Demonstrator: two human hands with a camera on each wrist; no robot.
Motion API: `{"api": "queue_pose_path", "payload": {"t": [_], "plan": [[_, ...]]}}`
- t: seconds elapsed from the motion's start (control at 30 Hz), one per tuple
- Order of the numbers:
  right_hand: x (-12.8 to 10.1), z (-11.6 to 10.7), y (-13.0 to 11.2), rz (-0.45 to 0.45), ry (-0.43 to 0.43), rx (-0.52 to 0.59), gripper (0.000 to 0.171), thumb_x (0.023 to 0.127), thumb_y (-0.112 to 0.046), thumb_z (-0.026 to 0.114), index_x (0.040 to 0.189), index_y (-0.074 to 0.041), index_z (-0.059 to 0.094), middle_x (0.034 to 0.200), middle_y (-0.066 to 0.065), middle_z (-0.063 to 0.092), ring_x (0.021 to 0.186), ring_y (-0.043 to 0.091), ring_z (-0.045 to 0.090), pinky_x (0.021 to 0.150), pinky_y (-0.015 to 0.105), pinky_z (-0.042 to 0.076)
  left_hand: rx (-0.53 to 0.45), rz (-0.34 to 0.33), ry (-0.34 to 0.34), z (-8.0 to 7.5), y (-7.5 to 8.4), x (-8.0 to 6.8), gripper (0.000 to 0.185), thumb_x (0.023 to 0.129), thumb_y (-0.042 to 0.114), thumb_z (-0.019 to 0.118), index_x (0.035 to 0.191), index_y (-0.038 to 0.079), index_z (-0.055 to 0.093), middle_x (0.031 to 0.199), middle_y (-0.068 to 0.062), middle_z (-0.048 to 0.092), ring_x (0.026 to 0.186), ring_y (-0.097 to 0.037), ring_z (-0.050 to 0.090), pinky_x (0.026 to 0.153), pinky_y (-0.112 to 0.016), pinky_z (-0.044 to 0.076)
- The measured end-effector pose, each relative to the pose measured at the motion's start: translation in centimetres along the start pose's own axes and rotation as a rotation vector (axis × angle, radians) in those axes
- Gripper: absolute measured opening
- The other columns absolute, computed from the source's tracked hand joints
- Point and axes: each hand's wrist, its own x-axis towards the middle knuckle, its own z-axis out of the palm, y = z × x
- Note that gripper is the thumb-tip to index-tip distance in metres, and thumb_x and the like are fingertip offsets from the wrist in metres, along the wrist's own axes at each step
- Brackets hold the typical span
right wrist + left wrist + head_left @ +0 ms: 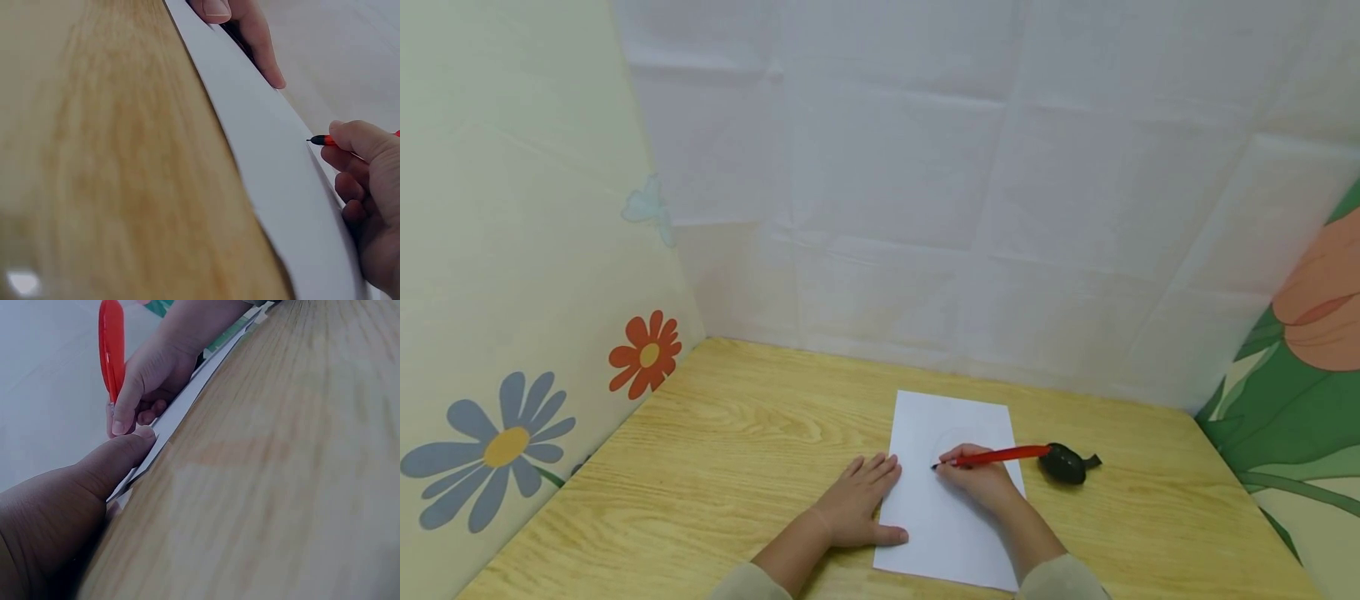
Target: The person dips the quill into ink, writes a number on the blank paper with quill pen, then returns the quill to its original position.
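A pale wooden table (715,467) fills a small booth, closed behind by a creased white sheet (925,167) and at the sides by flower-printed panels (505,333).

All places here are taken from the sheet of white paper (958,417), which lies on the table with its long axis running away from the person. At the paper's near left edge rests the left hand (857,500), palm down with fingers straight and close together on the wood, and the thumb (119,459) reaching across onto the paper's edge to pin it. On the paper's right half, a little farther along, the right hand (981,479) pinches a red pen (1000,455) between thumb and forefinger, the other fingers curled under. The pen's long axis lies almost across the paper, its dark tip (312,140) pointing left and touching or just above the sheet near its middle, its tail reaching past the right edge. The right hand is thus the one on the pen, with bare paper lying left of and beyond the tip; a faint curved line seems to show there, too pale to read. Just off the paper's right edge, beside the pen's tail, sits a small black object (1063,462), which I cannot identify.
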Motion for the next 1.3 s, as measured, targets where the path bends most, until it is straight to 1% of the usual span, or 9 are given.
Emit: {"api": "queue_pose_path", "payload": {"t": [0.17,0.47,0.67,0.8,0.93,1.3], "plan": [[-0.11,-0.04,0.06,-0.015,-0.009,-0.006,0.015,0.081,-0.022,0.08,0.093,-0.013,0.075,0.087,-0.002,0.073,0.082,0.014,0.056,0.073,0.026,0.042,-0.002,0.003,0.0,-0.02,0.02,-0.07,0.096,0.084,0.067,0.06,0.153,0.005,0.032,0.162,-0.009,0.028,0.151,-0.029,0.022,0.124,-0.052,0.015],[-0.17,-0.1,0.18,-0.005,-0.023,0.002,0.015,0.081,-0.021,0.08,0.092,-0.013,0.075,0.088,-0.002,0.073,0.082,0.015,0.057,0.073,0.026,0.043,-0.005,0.009,0.009,0.06,-0.09,0.0,0.096,0.084,0.066,0.06,0.153,0.005,0.032,0.162,-0.01,0.028,0.151,-0.029,0.022,0.124,-0.052,0.015],[-0.24,-0.13,0.37,-0.029,-0.039,0.001,0.016,0.081,-0.02,0.08,0.092,-0.011,0.075,0.086,-0.001,0.073,0.079,0.015,0.055,0.07,0.026,0.043,-0.012,0.018,0.018,0.27,-0.29,0.06,0.096,0.085,0.069,0.058,0.152,0.005,0.032,0.162,-0.01,0.028,0.151,-0.03,0.022,0.123,-0.052,0.015],[-0.37,-0.24,0.33,-0.041,-0.052,0.005,0.017,0.081,-0.02,0.08,0.093,-0.01,0.074,0.087,0.0,0.073,0.077,0.014,0.055,0.068,0.024,0.044,-0.01,0.035,0.035,0.56,-0.47,0.07,0.097,0.085,0.071,0.056,0.152,0.005,0.033,0.161,-0.011,0.029,0.151,-0.031,0.023,0.123,-0.054,0.015],[-0.42,-0.33,0.32,-0.044,-0.059,0.011,0.017,0.081,-0.02,0.08,0.093,-0.01,0.074,0.087,0.0,0.074,0.076,0.013,0.055,0.066,0.022,0.045,-0.01,0.038,0.044,0.75,-0.61,0.1,0.097,0.085,0.072,0.054,0.152,0.005,0.033,0.161,-0.01,0.029,0.151,-0.03,0.023,0.123,-0.053,0.015],[-0.64,-0.48,0.56,-0.047,-0.073,0.005,0.016,0.081,-0.021,0.08,0.093,-0.011,0.075,0.085,-0.002,0.073,0.075,0.012,0.055,0.065,0.021,0.045,0.001,0.01,0.009,0.52,-0.56,0.3,0.097,0.084,0.069,0.058,0.153,0.006,0.032,0.162,-0.009,0.027,0.152,-0.029,0.021,0.124,-0.052,0.014]]}}
